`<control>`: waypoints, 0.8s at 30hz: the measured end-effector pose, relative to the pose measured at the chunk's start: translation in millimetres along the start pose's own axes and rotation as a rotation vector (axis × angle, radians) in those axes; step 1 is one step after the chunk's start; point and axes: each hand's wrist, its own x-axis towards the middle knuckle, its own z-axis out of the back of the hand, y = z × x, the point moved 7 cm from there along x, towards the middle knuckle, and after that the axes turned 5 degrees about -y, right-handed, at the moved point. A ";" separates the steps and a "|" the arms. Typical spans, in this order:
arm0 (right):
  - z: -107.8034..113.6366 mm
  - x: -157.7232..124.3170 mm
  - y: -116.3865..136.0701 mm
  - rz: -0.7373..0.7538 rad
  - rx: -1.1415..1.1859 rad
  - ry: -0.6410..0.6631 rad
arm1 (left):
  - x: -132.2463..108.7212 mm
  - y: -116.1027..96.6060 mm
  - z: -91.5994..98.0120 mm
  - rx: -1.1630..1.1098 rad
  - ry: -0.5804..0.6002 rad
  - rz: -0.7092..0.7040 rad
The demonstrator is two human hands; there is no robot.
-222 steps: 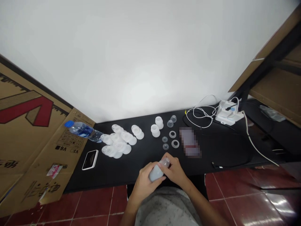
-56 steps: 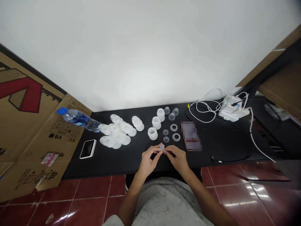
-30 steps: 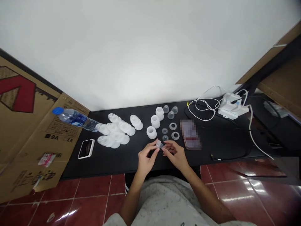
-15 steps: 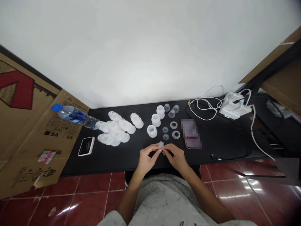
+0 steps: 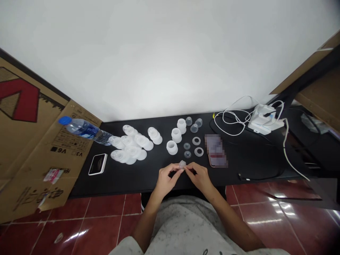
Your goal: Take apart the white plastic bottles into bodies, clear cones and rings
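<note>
Between my fingertips, just past the near edge of the black table (image 5: pixel 148 173), is a small translucent ribbed piece (image 5: pixel 182 164). My left hand (image 5: pixel 166 178) pinches it from the left, thumb toward me. My right hand (image 5: pixel 198 176) has its thumb and fingers closed on its right side. Past my hands lie two small clear discs (image 5: pixel 187 154) with raised centres and two translucent flat rings (image 5: pixel 199 152). Behind those, several white open-necked plastic pots (image 5: pixel 172 147) stand in a slanting row beside clear domed caps (image 5: pixel 194 128).
On the left, several white capped bottles (image 5: pixel 142 141) lie grouped near a water bottle (image 5: pixel 85 129), a small white-framed device (image 5: pixel 97 164) and a cardboard box (image 5: pixel 53 148). To the right are a pixelated phone (image 5: pixel 215 150), a white power strip (image 5: pixel 262 120) and loose cables (image 5: pixel 233 124).
The translucent piece has been turned slightly between my fingertips, and my right fingers have shifted a little on it. Everything on the table stays where it was.
</note>
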 end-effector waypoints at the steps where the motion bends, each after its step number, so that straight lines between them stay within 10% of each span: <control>1: -0.8 1.3 0.7 0.011 0.016 0.020 | -0.8 1.2 0.3 0.005 -0.011 0.002; 24: -5.0 2.4 9.9 0.025 0.103 0.141 | 0.8 16.8 2.0 -0.179 -0.087 0.130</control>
